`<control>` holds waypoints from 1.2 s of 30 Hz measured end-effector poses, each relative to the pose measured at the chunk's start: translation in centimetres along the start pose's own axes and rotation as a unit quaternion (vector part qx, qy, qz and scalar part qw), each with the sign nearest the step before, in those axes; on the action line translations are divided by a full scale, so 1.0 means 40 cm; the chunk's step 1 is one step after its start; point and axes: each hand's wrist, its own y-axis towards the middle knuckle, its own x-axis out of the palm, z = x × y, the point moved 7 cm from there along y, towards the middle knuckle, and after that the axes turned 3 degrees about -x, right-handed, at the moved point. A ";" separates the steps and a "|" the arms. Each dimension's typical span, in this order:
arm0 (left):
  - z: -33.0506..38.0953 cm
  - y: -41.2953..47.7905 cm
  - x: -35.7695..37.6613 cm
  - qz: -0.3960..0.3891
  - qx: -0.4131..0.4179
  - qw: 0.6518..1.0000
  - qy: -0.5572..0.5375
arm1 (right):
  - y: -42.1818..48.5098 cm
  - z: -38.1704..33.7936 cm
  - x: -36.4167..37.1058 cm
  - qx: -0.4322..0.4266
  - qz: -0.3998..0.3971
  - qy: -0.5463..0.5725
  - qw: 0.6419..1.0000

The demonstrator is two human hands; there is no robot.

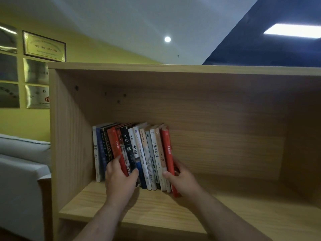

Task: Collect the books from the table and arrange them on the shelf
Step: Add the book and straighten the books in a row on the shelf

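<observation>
A row of several books (139, 153) stands spine-out on the wooden shelf (156, 211), leaning to the left in its left half. My left hand (119, 181) grips a red book (116, 150) and the dark one beside it near their lower ends, fingers on one side and thumb on the other. My right hand (182, 178) holds the right end of the row, thumb on the front of the spines and fingers behind the outermost red book (169, 159). No table is in view.
The shelf's right half is bare wood, bounded by a side panel (298, 145). Its left wall (69, 136) stands a little left of the books. A grey sofa (22, 171) sits to the left, with framed plaques (43, 46) on the yellow wall above it.
</observation>
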 end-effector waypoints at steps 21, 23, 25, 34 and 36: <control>-0.092 0.147 -0.051 0.048 -0.063 0.984 -0.160 | 0.082 0.079 0.021 0.008 -0.092 -0.020 0.995; -0.086 0.148 -0.048 0.039 -0.053 0.985 -0.162 | 0.090 0.080 0.034 0.012 -0.096 -0.007 0.995; -0.081 0.148 -0.055 0.050 -0.041 0.987 -0.148 | 0.096 0.077 0.060 0.015 -0.102 0.002 0.995; -0.037 0.086 -0.079 0.111 0.016 0.993 0.028 | 0.110 0.070 0.077 -0.052 -0.037 -0.012 0.998; -0.015 0.073 -0.053 0.060 0.066 0.995 0.054 | 0.109 0.066 0.067 -0.085 -0.008 -0.034 0.996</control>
